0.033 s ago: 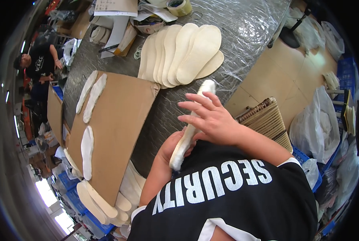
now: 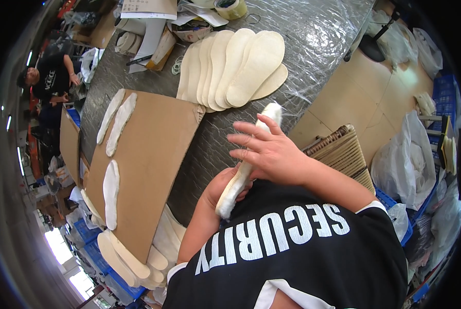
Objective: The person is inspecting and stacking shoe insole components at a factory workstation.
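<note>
A long white fleecy insole (image 2: 234, 191) is held upright on its edge just in front of my chest, over the grey plastic-covered table (image 2: 318, 46). My left hand (image 2: 216, 191) is curled around its lower part from underneath. My right hand (image 2: 269, 152) lies flat across its middle with the fingers spread apart. The insole's far tip (image 2: 272, 110) sticks out beyond my right fingers. A fan of tan insoles (image 2: 235, 64) lies just past it.
A brown cardboard sheet (image 2: 150, 154) on the left carries white insoles (image 2: 118, 119), with more stacked below its near edge (image 2: 130, 260). A tape roll (image 2: 231, 7) and papers sit at the far end. A woven stool (image 2: 341, 152) and plastic bags (image 2: 405, 162) are on the right. Another person (image 2: 47, 77) works at far left.
</note>
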A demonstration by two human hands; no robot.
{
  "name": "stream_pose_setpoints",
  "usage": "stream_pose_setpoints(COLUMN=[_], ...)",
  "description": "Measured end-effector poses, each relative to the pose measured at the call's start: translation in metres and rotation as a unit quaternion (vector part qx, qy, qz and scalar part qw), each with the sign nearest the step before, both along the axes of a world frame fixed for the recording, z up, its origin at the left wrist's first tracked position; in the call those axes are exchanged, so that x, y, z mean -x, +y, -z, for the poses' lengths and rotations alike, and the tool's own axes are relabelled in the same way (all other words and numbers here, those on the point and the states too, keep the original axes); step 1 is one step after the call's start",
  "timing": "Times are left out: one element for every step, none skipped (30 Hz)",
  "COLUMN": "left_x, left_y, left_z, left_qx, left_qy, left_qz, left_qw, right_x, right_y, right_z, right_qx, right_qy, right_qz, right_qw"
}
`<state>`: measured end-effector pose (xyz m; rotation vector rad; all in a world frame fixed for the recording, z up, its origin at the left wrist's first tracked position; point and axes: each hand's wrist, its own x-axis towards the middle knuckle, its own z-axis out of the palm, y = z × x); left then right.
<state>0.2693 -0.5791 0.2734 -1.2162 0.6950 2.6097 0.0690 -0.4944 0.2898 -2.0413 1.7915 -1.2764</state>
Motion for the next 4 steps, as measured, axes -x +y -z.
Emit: stream_pose_setpoints(left_x=[0.0014, 0.0021, 0.0021, 0.0013], left_y=[-0.0004, -0.002, -0.0044, -0.0076], left_z=[-0.0006, -0.0024, -0.0051, -0.0087], left_qx=[-0.022, -0.023, 0.002, 0.018], left_qy=[0.026, 0.026, 0.022, 0.028], left_qz=[0.003, 0.002, 0.037, 0.068], left_qw=[0.999, 0.999, 0.999, 0.997], right_x=[0.0046, 0.0073, 0.0094, 0.0109], right_y=[-0.0028, -0.0048, -0.0043, -0.0044], right_z=[-0.0023, -0.0046, -0.0071, -0.009], right_qx=[-0.057, -0.142, -0.173, -0.197], right_qy=[0.027, 0.077, 0.087, 0.106], right_qz=[-0.068, -0.13, -0.152, -0.165], right_qw=[0.996, 0.978, 0.969, 0.96])
